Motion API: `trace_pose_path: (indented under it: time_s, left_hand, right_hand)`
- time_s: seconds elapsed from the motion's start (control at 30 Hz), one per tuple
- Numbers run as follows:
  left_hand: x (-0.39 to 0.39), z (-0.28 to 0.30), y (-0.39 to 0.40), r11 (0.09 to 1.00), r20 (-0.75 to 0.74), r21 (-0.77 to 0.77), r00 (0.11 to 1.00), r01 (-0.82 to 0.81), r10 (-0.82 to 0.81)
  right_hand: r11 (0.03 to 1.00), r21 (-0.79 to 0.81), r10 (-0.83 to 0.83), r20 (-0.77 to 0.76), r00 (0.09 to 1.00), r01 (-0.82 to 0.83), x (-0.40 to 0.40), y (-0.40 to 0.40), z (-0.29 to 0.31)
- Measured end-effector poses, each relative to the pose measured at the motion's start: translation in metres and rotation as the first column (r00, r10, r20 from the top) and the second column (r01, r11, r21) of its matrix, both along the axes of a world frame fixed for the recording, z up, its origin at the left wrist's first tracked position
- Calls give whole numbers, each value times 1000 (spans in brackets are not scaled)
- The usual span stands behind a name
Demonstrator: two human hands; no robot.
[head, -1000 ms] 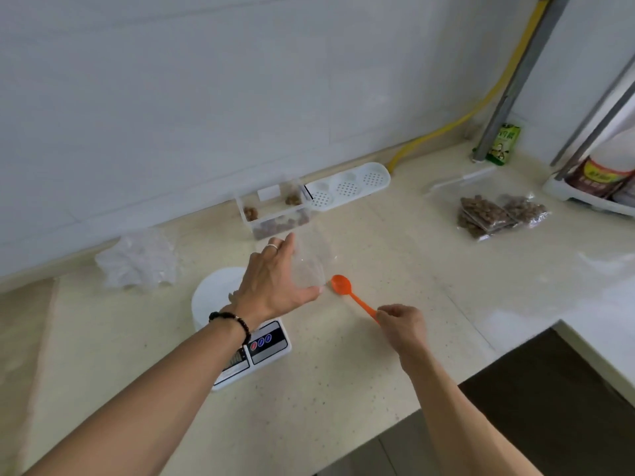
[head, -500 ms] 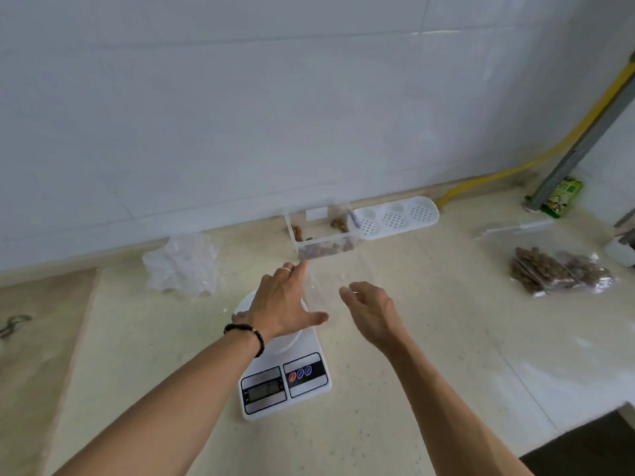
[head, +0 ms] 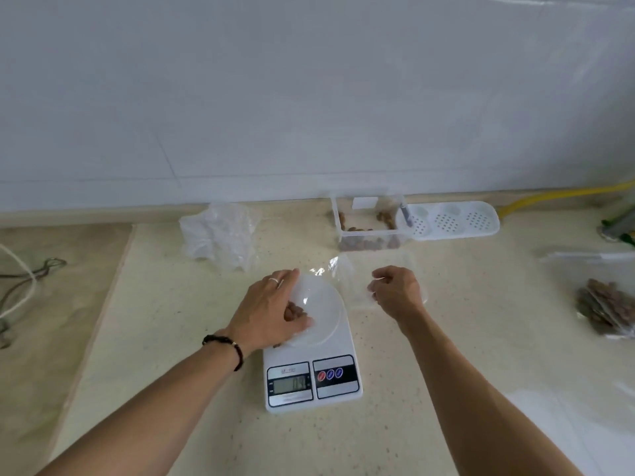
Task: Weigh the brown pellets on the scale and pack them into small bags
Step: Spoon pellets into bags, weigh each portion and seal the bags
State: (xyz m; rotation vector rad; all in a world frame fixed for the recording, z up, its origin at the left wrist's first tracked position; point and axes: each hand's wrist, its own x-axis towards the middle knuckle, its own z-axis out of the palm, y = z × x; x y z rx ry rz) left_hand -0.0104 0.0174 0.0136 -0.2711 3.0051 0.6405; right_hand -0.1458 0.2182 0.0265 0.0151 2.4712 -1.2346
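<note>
A white digital scale (head: 338, 345) sits in the middle of the counter with its display lit. On its platform stands a clear shallow dish (head: 324, 312) with a few brown pellets (head: 294, 311) at its left side. My left hand (head: 269, 312) grips the dish's left rim, fingers curled over the pellets. My right hand (head: 397, 293) is just right of the scale and pinches the edge of a small clear bag (head: 378, 269) that lies on the counter. A clear tub of brown pellets (head: 369, 235) stands by the wall.
The tub's white perforated lid (head: 453, 219) lies to its right. Crumpled clear bags (head: 220, 235) sit at the back left. Filled pellet bags (head: 604, 310) lie at the far right. A yellow hose (head: 549, 194) runs along the wall, and cables (head: 20, 280) lie at the left.
My right hand let go of the orange spoon and took hold of the clear bag. My left hand moved down onto the dish on the scale. The view swung left.
</note>
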Motion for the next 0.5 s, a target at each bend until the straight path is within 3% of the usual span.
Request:
trace_pose_path:
  time_s: [0.13, 0.23, 0.37, 0.5]
  left_hand:
    - [31, -1, -3, 994, -36, -4, 994, -106, 106]
    - [59, -3, 6, 985, -62, 0, 983, -170, 170]
    - [97, -8, 28, 971, -111, -90, 971, -221, 211]
    - [132, -27, 47, 944, -8, -177, 960, -277, 280]
  right_hand:
    - [995, 91, 50, -87, 995, -42, 2, -4, 3]
    - [971, 195, 182, -224, 957, -139, 21, 2, 5]
    - [892, 361, 406, -373, 834, -273, 64, 13, 4]
    - [806, 473, 563, -430, 705, -355, 104, 28, -3]
